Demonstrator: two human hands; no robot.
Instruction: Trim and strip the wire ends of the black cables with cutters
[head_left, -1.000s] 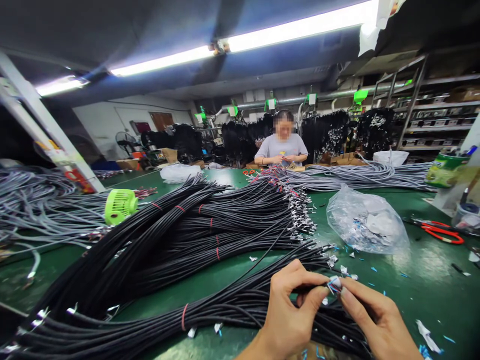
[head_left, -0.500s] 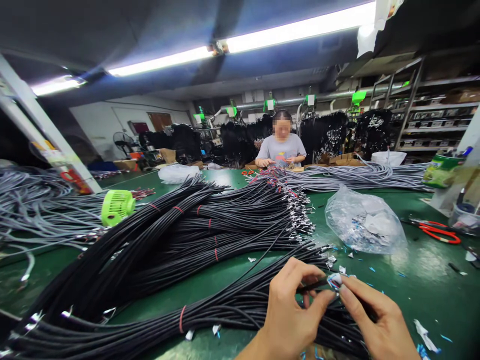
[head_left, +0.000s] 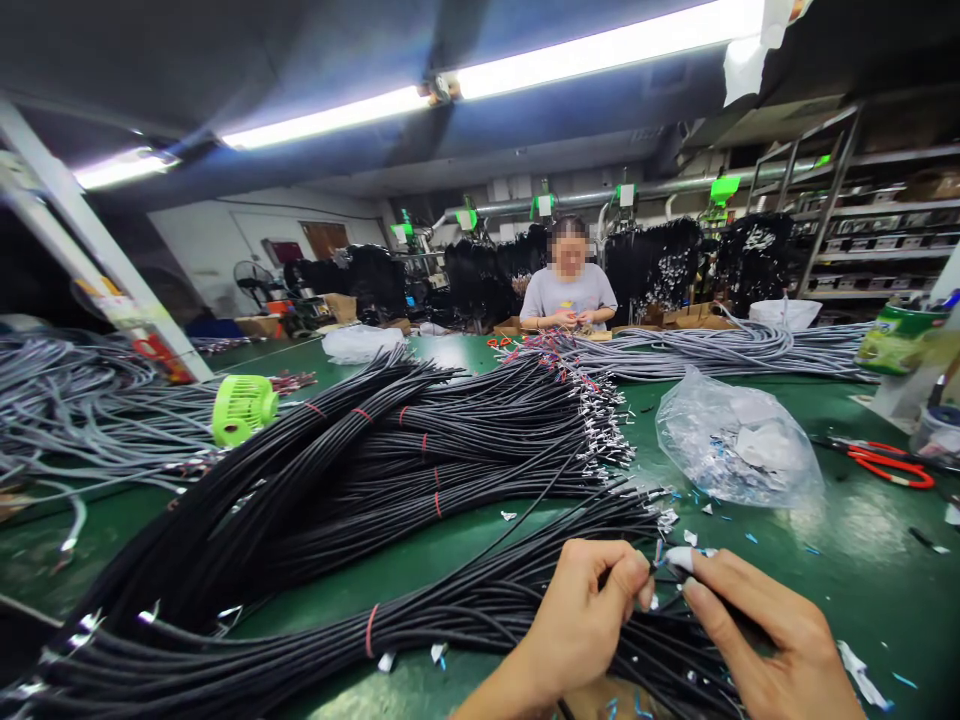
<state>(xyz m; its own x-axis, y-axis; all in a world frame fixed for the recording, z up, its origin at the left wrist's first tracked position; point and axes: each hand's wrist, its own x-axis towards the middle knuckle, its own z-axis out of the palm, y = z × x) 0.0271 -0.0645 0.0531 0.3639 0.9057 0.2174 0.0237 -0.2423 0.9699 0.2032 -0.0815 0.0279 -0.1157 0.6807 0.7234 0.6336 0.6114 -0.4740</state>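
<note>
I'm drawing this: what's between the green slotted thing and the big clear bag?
Black cables with red bands, then some green table, in the head view.

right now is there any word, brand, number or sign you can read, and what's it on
No text can be read in this view.
Green container at far right: printed label, too blurred to read.
Pale shirt in the background: coloured print, too small to make out.
White sheet on a green machine part at the back: too small to tell if it is marked.
White post at left: red patches low down, too blurred to read.
</note>
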